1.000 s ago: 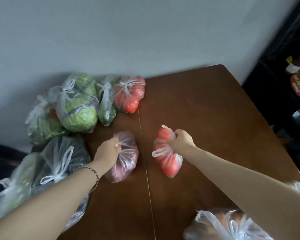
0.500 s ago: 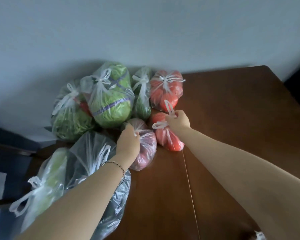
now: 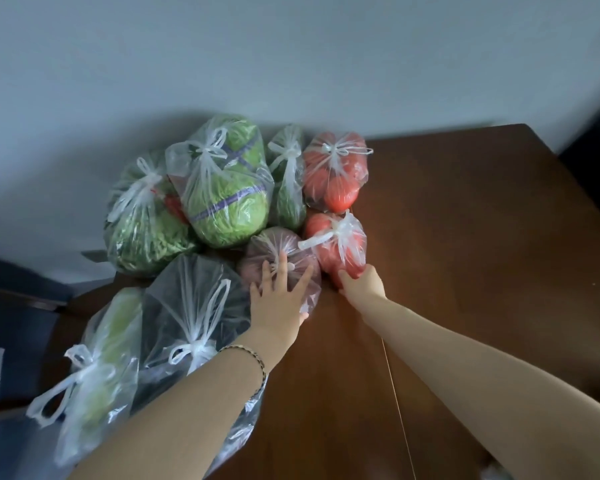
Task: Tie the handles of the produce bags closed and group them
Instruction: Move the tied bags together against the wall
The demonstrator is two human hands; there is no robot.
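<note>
Several tied clear produce bags sit grouped at the far left of the brown table [image 3: 465,237], against the wall. My left hand [image 3: 278,303] lies flat with spread fingers on a bag of purple-red produce [image 3: 274,244]. Just right of it lies a tied bag of tomatoes [image 3: 340,244]; my right hand [image 3: 362,287] presses its fingertips against that bag's near end. Behind them are another tomato bag [image 3: 335,174], a slim bag of greens [image 3: 288,181], a cabbage bag [image 3: 226,188] and a leafy-greens bag [image 3: 142,220].
A dark tied bag [image 3: 191,306] and a pale green bag [image 3: 97,368] lie under my left forearm at the table's left edge. The grey wall closes off the far side. Bare tabletop stretches to the right. Dark furniture [image 3: 14,296] shows beyond the left edge.
Both hands carried their bags away from me to the group by the wall and set them down. Each hand let go of its knot; now the left lies flat, the right touches the bag's end.
</note>
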